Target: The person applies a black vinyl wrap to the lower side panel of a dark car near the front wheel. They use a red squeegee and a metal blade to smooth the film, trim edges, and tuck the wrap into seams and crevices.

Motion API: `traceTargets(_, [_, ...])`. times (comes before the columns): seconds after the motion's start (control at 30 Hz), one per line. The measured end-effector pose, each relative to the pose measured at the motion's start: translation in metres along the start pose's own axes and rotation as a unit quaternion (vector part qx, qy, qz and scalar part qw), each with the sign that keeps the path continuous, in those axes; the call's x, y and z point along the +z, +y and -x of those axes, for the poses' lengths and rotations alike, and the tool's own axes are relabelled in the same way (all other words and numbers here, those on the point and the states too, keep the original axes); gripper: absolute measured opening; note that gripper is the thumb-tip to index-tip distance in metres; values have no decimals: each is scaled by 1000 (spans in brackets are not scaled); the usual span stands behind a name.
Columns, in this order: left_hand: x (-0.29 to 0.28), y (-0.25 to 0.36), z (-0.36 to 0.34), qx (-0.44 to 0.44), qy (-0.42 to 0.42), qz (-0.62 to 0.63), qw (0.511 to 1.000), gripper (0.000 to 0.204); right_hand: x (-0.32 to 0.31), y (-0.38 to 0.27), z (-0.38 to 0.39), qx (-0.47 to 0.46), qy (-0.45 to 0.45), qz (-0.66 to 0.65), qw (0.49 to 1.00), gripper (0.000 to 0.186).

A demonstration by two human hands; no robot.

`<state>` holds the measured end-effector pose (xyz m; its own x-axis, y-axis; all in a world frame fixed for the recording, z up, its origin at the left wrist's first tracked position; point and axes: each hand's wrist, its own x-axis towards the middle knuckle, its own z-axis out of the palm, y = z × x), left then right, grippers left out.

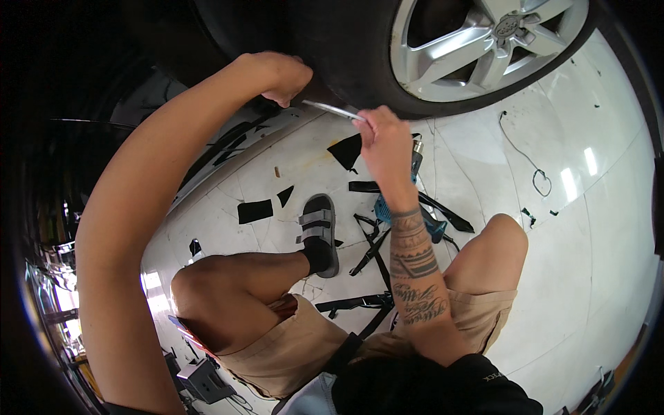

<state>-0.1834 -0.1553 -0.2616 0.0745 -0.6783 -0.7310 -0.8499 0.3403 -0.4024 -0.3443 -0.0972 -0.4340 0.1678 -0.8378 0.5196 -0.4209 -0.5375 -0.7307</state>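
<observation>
My left hand [285,77] reaches up to the dark car body beside the tyre [346,48]. Its fingers are curled in against the bodywork, and whatever they grip is hidden. Pinched in my right hand [387,142] is a slim silver knife-like tool [332,109], slightly blurred, whose tip points left toward my left hand. The tool lies just below the tyre's lower edge in the picture. A silver alloy wheel [443,66] sits in that tyre. Below the hands, the glossy black car panel [228,149] runs down to the left.
On the white tiled floor [553,277] lie black film scraps [256,211], several long black strips [446,211] and a blue heat gun [418,162], partly behind my right arm. A looped wire [541,183] lies right. My sandalled foot [318,228] and a grey box [204,380] are also there.
</observation>
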Motion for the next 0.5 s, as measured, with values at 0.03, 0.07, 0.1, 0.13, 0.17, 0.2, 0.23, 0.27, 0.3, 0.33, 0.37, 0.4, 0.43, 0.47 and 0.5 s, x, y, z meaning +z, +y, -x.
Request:
traceTargets(0.03, [4, -4, -1, 17, 21, -13, 1000, 9, 3, -4, 9, 23, -4, -41, 999, 9])
traceTargets(0.07, [4, -6, -5, 10, 0, -13, 1000, 9, 5, -7, 17, 45, -9, -81, 996, 9])
traceTargets(0.1, [2, -4, -7, 4, -21, -13, 1000, 10, 2, -12, 23, 46, -9, -84, 995, 10])
traceTargets(0.13, [0, -2, -9, -3, -42, -11, 999, 11, 4, -17, 27, 60, -21, -96, 993, 10])
traceTargets(0.17, [-2, -2, -11, 8, -39, -20, 999, 11, 6, -21, 29, 74, -33, -107, 991, 11])
traceTargets(0.2, [0, -2, -12, 17, -39, -27, 999, 12, 7, -28, 31, 89, -47, -121, 988, 11])
traceTargets(0.23, [2, -4, -13, 26, -38, -34, 998, 12, 7, -32, 31, 55, -43, -109, 992, 12])
traceTargets(0.27, [4, -7, -13, 40, -24, -33, 998, 13, 7, -37, 31, 47, -46, -115, 991, 13])
traceTargets(0.3, [7, -9, -14, 54, -10, -31, 998, 13, 8, -41, 30, 40, -50, -122, 991, 13])
traceTargets(0.33, [10, -12, -14, 67, 3, -28, 997, 14, 9, -45, 29, 33, -55, -129, 990, 14])
traceTargets(0.37, [11, -13, -16, 72, -17, -39, 996, 14, 12, -48, 29, 26, -57, -133, 989, 14])
traceTargets(0.4, [8, -9, -15, 66, -20, -38, 997, 13, 12, -49, 27, 21, -57, -133, 989, 15])
traceTargets(0.43, [2, -5, -14, 61, -22, -38, 997, 12, 13, -49, 27, 16, -56, -132, 990, 15])
traceTargets(0.47, [1, 0, -13, 56, -24, -38, 997, 11, 15, -48, 26, 15, -53, -124, 991, 15])
traceTargets(0.5, [6, -3, -11, 69, 12, -50, 996, 9, 18, -51, 26, 12, -49, -120, 991, 15])
